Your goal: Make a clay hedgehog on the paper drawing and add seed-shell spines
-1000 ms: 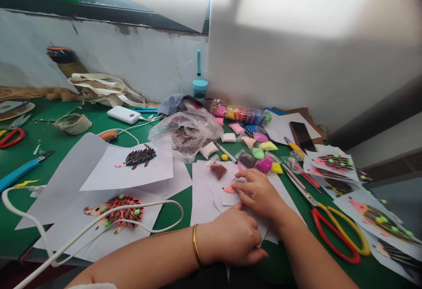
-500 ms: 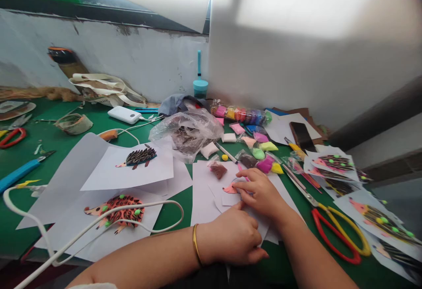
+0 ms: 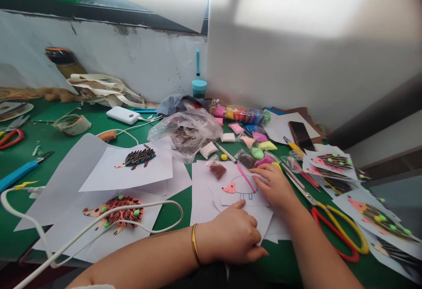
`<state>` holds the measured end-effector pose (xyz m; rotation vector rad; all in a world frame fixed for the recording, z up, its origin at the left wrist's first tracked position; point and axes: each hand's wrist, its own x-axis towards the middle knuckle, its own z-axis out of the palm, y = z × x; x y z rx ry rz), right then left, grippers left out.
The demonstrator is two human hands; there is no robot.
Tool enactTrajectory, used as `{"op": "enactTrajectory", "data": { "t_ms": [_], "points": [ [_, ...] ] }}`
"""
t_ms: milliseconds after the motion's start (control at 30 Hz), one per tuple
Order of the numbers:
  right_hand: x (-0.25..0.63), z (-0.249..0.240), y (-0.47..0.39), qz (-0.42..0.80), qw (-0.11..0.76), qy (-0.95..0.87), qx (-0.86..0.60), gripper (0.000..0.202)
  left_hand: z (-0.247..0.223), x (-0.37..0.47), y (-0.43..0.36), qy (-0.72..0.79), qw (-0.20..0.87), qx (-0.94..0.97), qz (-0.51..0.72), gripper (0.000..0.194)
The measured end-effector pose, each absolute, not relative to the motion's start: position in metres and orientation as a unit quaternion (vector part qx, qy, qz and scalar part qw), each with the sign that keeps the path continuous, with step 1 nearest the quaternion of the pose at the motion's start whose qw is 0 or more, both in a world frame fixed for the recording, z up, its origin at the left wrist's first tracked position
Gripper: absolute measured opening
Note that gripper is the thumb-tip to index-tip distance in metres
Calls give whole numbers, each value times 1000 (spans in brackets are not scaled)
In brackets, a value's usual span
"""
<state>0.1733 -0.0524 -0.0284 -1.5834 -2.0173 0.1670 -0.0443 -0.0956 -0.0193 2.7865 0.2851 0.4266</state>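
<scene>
I see the left hand folded over smooth paper.
Whether it grips anything, I can't tell; beyond lies the round-backed, pink-faced hedgehog drawing. The right hand, half open, is beside a slender pink stick, hold unclear; farther, a crinkled plastic bag.

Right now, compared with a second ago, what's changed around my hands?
Your right hand has shifted rightward, uncovering the blue-outlined hedgehog drawing and more of the pink strip. Your left hand stays just below the drawing, and the brown packet lies as it was.
</scene>
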Motion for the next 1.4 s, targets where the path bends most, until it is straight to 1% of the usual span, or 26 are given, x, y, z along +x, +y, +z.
{"op": "enactTrajectory", "data": {
  "t_ms": [167,433,533,767,933,1067,1233,1400],
  "points": [
    [168,-30,-54,76,227,-771,-589,22,-23,-44,-96,102,152,971,156,32],
    [169,-29,-49,9,162,-736,-657,22,-18,-45,-96,97,151,972,149,32],
    [171,-30,-48,-6,150,-723,-674,23,-18,-45,-96,98,149,973,149,32],
    [178,-34,-47,-20,164,-708,-686,18,-21,-46,-94,109,146,968,170,31],
    [182,-35,-45,-33,226,-701,-675,15,-18,-48,-85,142,124,962,199,29],
    [178,-31,-43,-59,260,-699,-663,18,-12,-51,-73,180,122,952,213,25],
    [162,-20,-35,-69,259,-721,-639,24,-8,-55,-60,235,123,930,253,23],
    [127,-2,-21,-11,237,-789,-567,28,-10,-53,-62,219,138,921,292,25]
  ]
}}
